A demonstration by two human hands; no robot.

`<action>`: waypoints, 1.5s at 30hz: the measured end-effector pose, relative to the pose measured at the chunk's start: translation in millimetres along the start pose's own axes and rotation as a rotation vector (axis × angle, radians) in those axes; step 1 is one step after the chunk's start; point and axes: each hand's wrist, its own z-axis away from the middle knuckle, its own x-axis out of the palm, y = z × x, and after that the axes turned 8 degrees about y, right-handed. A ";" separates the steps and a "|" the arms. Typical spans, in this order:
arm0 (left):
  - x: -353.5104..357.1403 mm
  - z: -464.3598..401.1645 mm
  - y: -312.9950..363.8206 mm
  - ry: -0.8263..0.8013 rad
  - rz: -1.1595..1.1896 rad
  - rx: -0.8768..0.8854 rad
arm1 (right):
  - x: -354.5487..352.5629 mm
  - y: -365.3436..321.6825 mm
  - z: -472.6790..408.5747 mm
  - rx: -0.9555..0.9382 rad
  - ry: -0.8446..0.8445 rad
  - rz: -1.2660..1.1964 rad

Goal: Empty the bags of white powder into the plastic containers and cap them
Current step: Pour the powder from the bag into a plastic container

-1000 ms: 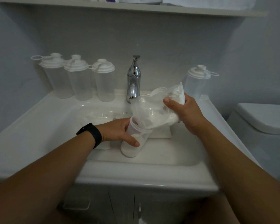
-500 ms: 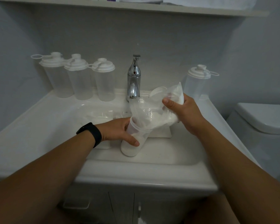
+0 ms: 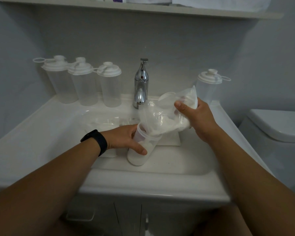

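left hand [image 3: 126, 138]: fingers and thumb wrapped round open container [image 3: 140, 149], in the sink basin [image 3: 177, 160], long axis tilted, mouth up and to the right | right hand [image 3: 197, 116]: grips bag of white powder [image 3: 163, 116], held above, mouth down-left into container | four capped containers [image 3: 85, 86] at back rim

A home bathroom: white sink [image 3: 41, 133], chrome tap [image 3: 141, 84], toilet [image 3: 278, 126].

No legible text, label or number anywhere — containers [image 3: 109, 86], bag [image 3: 162, 116] alike; all blank
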 end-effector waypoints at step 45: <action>6.2 -1.9 0.4 0.145 0.033 0.077 | 5.9 19.0 -25.1 0.051 -0.022 -0.098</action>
